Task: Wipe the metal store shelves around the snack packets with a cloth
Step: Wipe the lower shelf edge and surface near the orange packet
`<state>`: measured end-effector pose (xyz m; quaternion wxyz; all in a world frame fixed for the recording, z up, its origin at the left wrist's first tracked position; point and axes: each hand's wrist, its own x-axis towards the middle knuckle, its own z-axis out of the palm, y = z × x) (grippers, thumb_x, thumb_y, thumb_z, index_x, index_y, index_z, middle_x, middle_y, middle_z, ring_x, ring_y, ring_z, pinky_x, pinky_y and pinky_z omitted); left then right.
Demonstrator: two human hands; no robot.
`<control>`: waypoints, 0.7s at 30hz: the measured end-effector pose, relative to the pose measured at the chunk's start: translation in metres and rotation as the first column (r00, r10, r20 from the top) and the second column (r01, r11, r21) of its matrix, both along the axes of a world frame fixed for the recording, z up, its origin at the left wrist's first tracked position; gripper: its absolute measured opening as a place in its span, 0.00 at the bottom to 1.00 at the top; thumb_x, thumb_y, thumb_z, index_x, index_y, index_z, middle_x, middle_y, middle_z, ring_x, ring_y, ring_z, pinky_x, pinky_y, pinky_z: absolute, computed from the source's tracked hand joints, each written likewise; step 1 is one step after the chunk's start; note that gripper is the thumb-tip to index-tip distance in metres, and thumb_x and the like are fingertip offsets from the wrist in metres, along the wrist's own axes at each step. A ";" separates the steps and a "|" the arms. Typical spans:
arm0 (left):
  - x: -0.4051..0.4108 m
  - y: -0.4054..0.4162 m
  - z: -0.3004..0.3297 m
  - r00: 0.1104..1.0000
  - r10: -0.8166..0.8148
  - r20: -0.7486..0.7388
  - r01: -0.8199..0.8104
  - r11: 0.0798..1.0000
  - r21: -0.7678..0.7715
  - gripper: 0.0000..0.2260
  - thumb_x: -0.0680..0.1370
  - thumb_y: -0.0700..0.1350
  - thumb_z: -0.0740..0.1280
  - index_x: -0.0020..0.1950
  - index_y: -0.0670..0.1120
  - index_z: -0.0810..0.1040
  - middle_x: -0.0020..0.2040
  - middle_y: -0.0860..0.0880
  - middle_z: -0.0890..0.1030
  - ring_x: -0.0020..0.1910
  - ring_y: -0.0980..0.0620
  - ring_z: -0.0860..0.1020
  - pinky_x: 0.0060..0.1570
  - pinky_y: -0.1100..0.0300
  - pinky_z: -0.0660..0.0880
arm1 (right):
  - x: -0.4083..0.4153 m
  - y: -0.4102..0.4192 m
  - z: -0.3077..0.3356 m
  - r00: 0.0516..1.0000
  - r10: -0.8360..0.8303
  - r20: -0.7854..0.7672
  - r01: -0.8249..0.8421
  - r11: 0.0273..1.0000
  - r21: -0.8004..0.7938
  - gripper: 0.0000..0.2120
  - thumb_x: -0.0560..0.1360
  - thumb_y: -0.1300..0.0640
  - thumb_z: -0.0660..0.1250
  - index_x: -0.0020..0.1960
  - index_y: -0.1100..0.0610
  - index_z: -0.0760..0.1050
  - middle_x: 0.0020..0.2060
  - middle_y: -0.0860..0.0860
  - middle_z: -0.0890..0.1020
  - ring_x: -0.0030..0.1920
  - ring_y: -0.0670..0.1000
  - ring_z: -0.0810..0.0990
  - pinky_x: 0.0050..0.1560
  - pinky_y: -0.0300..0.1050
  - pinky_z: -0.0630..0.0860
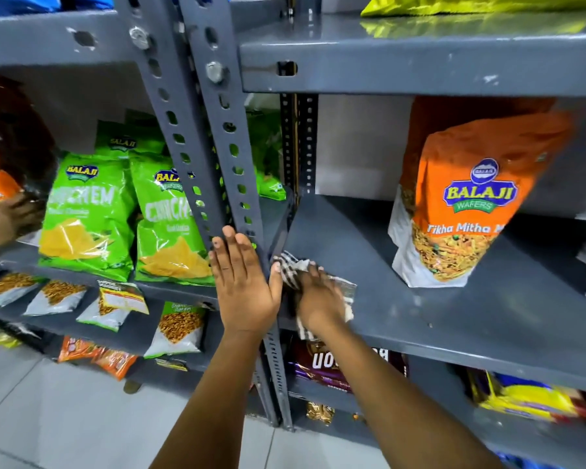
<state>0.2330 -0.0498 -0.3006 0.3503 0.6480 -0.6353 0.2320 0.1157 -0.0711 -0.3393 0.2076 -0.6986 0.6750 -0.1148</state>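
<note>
My right hand (pixel 320 294) presses a checked cloth (pixel 293 270) flat on the grey metal shelf (pixel 403 299), at its front left corner. My left hand (pixel 244 282) lies flat with fingers together against the perforated grey upright (pixel 230 137), holding nothing. An orange Balaji snack packet (pixel 467 198) stands upright on the same shelf, to the right of the cloth and apart from it. Two green snack packets (pixel 88 211) lean on the neighbouring shelf to the left of the upright.
Another person's hand (pixel 4 218) reaches in at the far left edge. Small packets (pixel 112 302) lie on the lower left shelf, and a dark packet (pixel 345 363) sits under the wiped shelf. A yellow-green packet (pixel 471 5) lies on the shelf above. Tiled floor (pixel 82 418) lies below.
</note>
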 end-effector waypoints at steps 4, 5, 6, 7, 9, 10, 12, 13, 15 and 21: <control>-0.005 0.009 0.007 1.000 -0.012 -0.023 0.015 0.993 0.116 0.32 0.72 0.49 0.57 0.68 0.30 0.54 0.67 0.26 0.66 0.70 0.32 0.57 0.66 0.37 0.57 | -0.015 0.021 0.004 0.970 -0.242 0.037 0.245 0.952 -0.184 0.26 0.77 0.58 0.56 0.73 0.60 0.56 0.76 0.56 0.56 0.77 0.56 0.51 0.74 0.54 0.54; -0.005 0.009 0.009 0.999 -0.017 -0.028 0.020 0.991 0.133 0.32 0.72 0.49 0.57 0.68 0.30 0.53 0.67 0.26 0.65 0.69 0.33 0.56 0.64 0.35 0.57 | -0.008 0.019 0.010 0.980 -0.196 0.045 0.201 0.958 -0.206 0.27 0.76 0.60 0.57 0.73 0.60 0.55 0.77 0.56 0.54 0.77 0.56 0.50 0.74 0.55 0.54; -0.005 0.010 0.010 0.999 -0.017 -0.030 0.021 0.989 0.147 0.33 0.72 0.49 0.58 0.68 0.30 0.53 0.67 0.26 0.65 0.68 0.33 0.57 0.63 0.34 0.56 | 0.001 0.015 0.014 0.995 -0.092 0.042 0.099 0.976 -0.193 0.28 0.75 0.62 0.57 0.74 0.58 0.54 0.77 0.55 0.52 0.77 0.56 0.49 0.75 0.55 0.54; -0.005 0.010 0.011 0.999 -0.019 -0.034 0.024 0.987 0.159 0.33 0.71 0.48 0.59 0.68 0.29 0.54 0.67 0.25 0.64 0.68 0.32 0.57 0.63 0.35 0.57 | 0.009 0.010 0.017 0.999 0.018 0.040 -0.012 0.991 -0.135 0.30 0.75 0.63 0.58 0.74 0.56 0.53 0.77 0.54 0.50 0.77 0.55 0.48 0.76 0.54 0.53; -0.005 0.012 0.012 0.999 -0.033 -0.040 0.040 0.982 0.183 0.34 0.71 0.48 0.59 0.68 0.28 0.54 0.67 0.25 0.64 0.68 0.32 0.57 0.64 0.35 0.57 | 0.018 0.006 0.015 0.993 0.117 0.030 -0.117 0.993 -0.003 0.28 0.77 0.58 0.57 0.75 0.50 0.53 0.78 0.50 0.50 0.77 0.52 0.47 0.76 0.52 0.48; -0.006 0.014 0.014 0.999 -0.036 -0.039 0.042 0.982 0.187 0.34 0.71 0.48 0.58 0.68 0.28 0.53 0.67 0.25 0.64 0.68 0.33 0.56 0.64 0.36 0.56 | 0.014 0.006 0.010 0.995 0.103 0.016 -0.103 0.995 0.006 0.26 0.77 0.54 0.56 0.74 0.50 0.55 0.77 0.50 0.53 0.77 0.51 0.48 0.76 0.50 0.47; -0.008 0.017 0.017 0.998 -0.019 -0.063 0.031 0.979 0.203 0.34 0.71 0.48 0.58 0.69 0.28 0.53 0.68 0.25 0.62 0.69 0.35 0.54 0.65 0.37 0.55 | -0.003 0.017 0.003 0.998 0.054 -0.021 -0.055 0.997 -0.053 0.24 0.77 0.53 0.55 0.73 0.53 0.58 0.76 0.51 0.57 0.76 0.51 0.53 0.76 0.49 0.49; -0.010 0.019 0.018 0.995 -0.011 -0.095 0.032 0.975 0.220 0.33 0.71 0.46 0.59 0.69 0.28 0.53 0.69 0.25 0.61 0.70 0.34 0.54 0.66 0.38 0.55 | -0.013 0.025 0.001 0.999 0.023 -0.029 -0.026 0.995 -0.091 0.24 0.77 0.53 0.55 0.72 0.55 0.59 0.76 0.53 0.60 0.76 0.52 0.56 0.75 0.50 0.51; -0.016 0.026 0.020 0.991 -0.011 -0.130 0.046 0.963 0.266 0.33 0.71 0.44 0.61 0.70 0.29 0.53 0.70 0.26 0.61 0.70 0.31 0.58 0.68 0.40 0.55 | -0.039 0.042 -0.003 0.997 -0.076 -0.015 0.074 0.988 -0.138 0.24 0.76 0.53 0.57 0.71 0.57 0.62 0.73 0.56 0.65 0.74 0.54 0.62 0.74 0.51 0.55; -0.052 0.052 -0.015 0.937 -0.349 -0.023 0.324 0.840 0.436 0.26 0.76 0.46 0.51 0.72 0.35 0.58 0.73 0.36 0.61 0.72 0.38 0.60 0.73 0.49 0.49 | -0.056 0.065 -0.004 0.964 -0.266 0.021 0.261 0.926 -0.271 0.24 0.72 0.55 0.60 0.68 0.54 0.66 0.72 0.53 0.67 0.71 0.55 0.64 0.69 0.53 0.62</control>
